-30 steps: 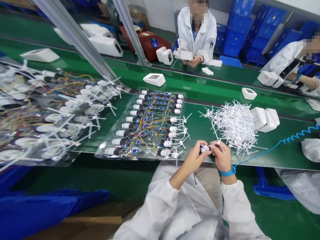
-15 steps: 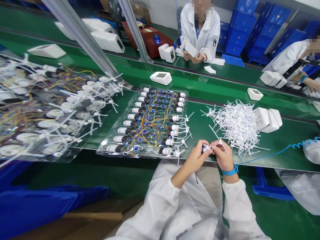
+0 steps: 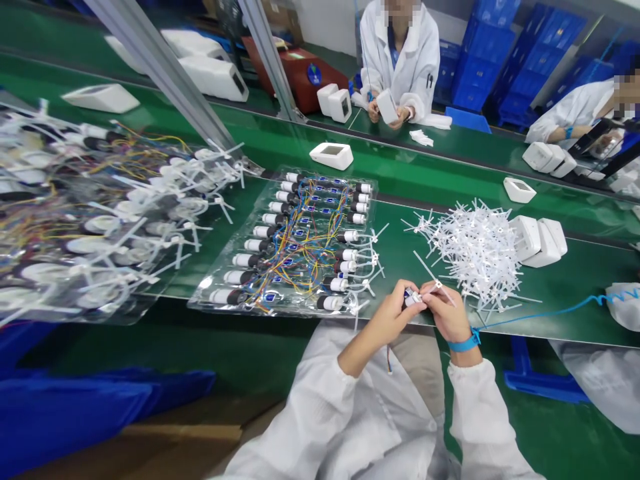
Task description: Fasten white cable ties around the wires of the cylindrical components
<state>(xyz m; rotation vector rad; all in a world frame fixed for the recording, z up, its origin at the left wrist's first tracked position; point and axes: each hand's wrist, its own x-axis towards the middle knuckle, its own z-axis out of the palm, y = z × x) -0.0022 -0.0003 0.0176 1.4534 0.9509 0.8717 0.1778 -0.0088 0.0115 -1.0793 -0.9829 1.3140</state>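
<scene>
My left hand (image 3: pixel 393 315) is closed around a small white-and-black cylindrical part (image 3: pixel 412 297), whose thin wires (image 3: pixel 389 359) hang below the wrist. My right hand (image 3: pixel 451 319), with a blue strap on its wrist, pinches a thin white cross-shaped plastic piece (image 3: pixel 438 283) against the part's end. The fingertips of both hands meet there and hide the joint. Just beyond my right hand lies a heap of similar white cross-shaped pieces (image 3: pixel 475 250). To the left, a clear plastic tray (image 3: pixel 213 283) holds rows of wired white-and-black cylinders; several on its near right carry white crosses.
More filled clear trays (image 3: pixel 100 227) are stacked at the left. White housings (image 3: pixel 537 240) stand right of the heap, and others (image 3: pixel 331 155) sit on the green belt behind. A metal post (image 3: pixel 165 73) rises at the left. A blue coiled cord (image 3: pixel 555 312) runs rightward. Across, a co-worker (image 3: pixel 400 60) holds a housing.
My hands keep nearly the same hold on the part and cross piece. The housings on the belt have shifted slightly right. The co-worker opposite has turned the housing more upright.
</scene>
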